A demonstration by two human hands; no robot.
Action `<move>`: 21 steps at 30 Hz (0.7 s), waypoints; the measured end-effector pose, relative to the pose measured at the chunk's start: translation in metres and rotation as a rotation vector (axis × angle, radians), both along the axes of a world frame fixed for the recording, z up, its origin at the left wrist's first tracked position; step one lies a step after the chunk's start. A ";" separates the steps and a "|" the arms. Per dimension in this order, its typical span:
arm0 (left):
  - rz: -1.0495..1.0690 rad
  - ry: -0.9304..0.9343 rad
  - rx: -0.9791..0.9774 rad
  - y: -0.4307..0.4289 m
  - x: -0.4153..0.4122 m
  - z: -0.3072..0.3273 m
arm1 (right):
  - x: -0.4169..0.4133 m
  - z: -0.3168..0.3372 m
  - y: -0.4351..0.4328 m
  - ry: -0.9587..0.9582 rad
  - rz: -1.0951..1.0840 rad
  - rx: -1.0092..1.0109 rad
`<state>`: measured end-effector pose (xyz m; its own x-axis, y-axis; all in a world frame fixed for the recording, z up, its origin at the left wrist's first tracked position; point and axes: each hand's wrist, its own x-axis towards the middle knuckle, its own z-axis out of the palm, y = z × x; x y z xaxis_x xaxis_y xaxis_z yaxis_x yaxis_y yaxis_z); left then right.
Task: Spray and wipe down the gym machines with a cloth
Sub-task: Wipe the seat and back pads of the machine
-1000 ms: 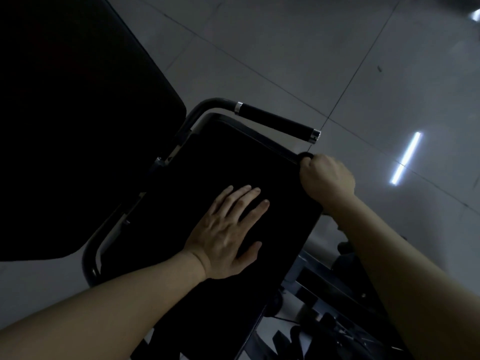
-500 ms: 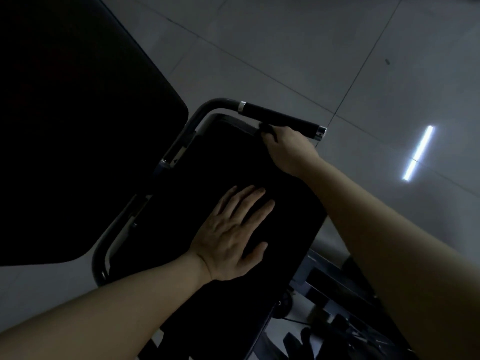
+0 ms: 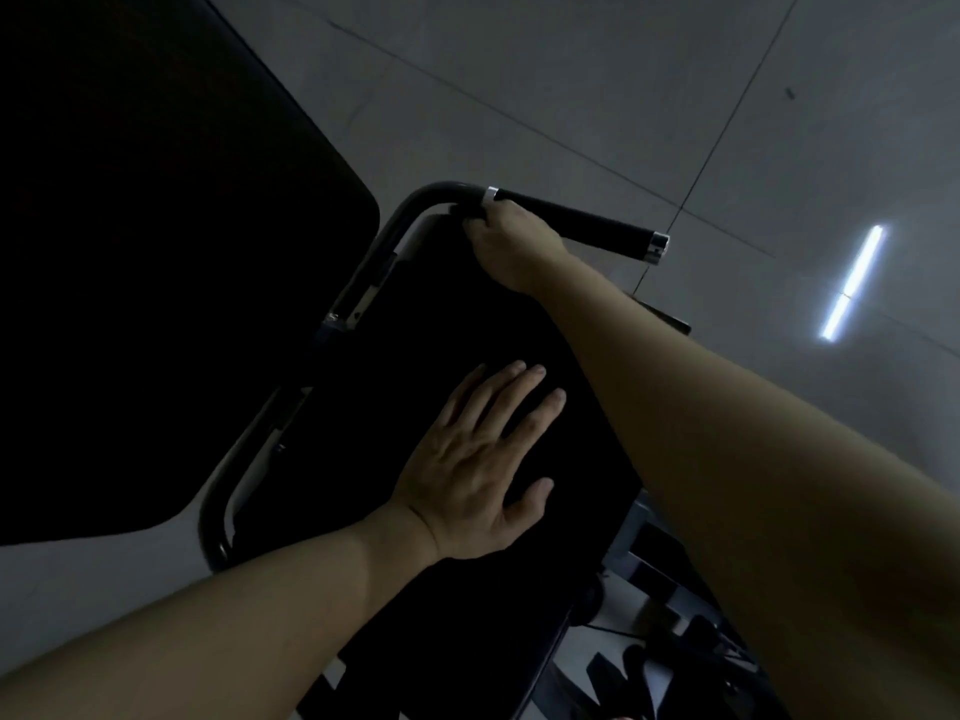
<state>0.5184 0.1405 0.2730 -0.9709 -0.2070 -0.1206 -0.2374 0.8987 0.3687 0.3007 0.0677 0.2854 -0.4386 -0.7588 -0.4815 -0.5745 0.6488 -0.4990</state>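
Observation:
The gym machine's black seat pad fills the middle of the head view. My left hand lies flat on it, fingers straight and spread. My right hand is at the pad's far edge, just under the black handle grip, with its fingers curled round a dark cloth. Only a small bit of the cloth shows beyond the fingertips. No spray bottle is in view.
A large black back pad stands to the left, joined by a curved metal tube. Dark frame parts sit at the lower right. Grey floor tiles lie beyond, with a ceiling light's reflection.
My right hand has slid with the cloth along the pad's far edge, from the right corner toward the bend of the handle tube. My left hand stays flat on the pad.

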 end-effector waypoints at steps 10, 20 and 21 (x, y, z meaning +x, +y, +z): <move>-0.028 0.006 -0.031 -0.001 -0.001 0.002 | -0.024 0.021 0.159 0.253 -0.142 0.036; -0.020 0.031 0.008 0.001 -0.002 0.006 | 0.026 0.085 0.202 0.070 -0.603 -0.261; -0.017 0.028 0.033 0.001 -0.002 0.006 | 0.035 0.091 0.196 -0.077 -0.670 -0.352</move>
